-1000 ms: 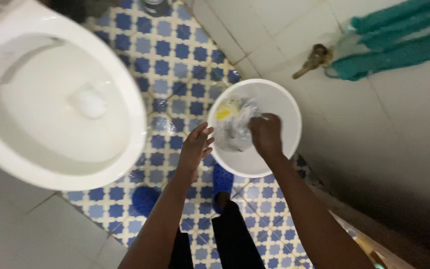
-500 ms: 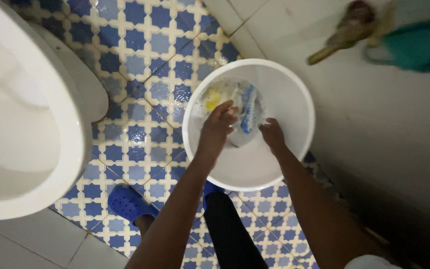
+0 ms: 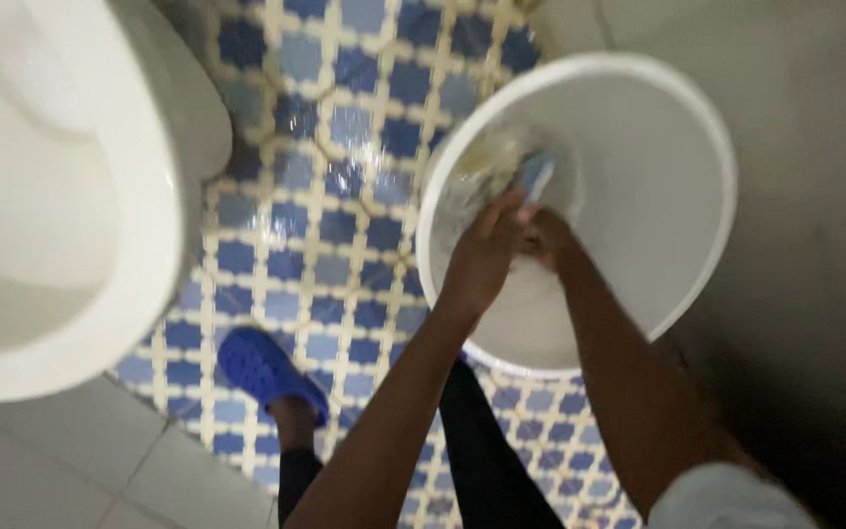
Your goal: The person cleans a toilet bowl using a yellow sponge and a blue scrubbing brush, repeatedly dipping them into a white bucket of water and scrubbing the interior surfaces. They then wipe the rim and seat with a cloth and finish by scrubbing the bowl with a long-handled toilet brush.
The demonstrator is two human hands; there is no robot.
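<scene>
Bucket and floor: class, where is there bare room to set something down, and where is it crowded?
Free: the tiled floor between toilet and bucket, and the bucket's bare right inside. Crowded: the bucket's left, where the left hand and right hand meet over blurred items.

A white toilet bowl (image 3: 61,225) stands well to the left of the grip. A floor (image 3: 345,147) of blue and cream patterned tiles lies between. A blue clog (image 3: 266,370) sits below and left, near pale plain tiles (image 3: 100,460).
</scene>
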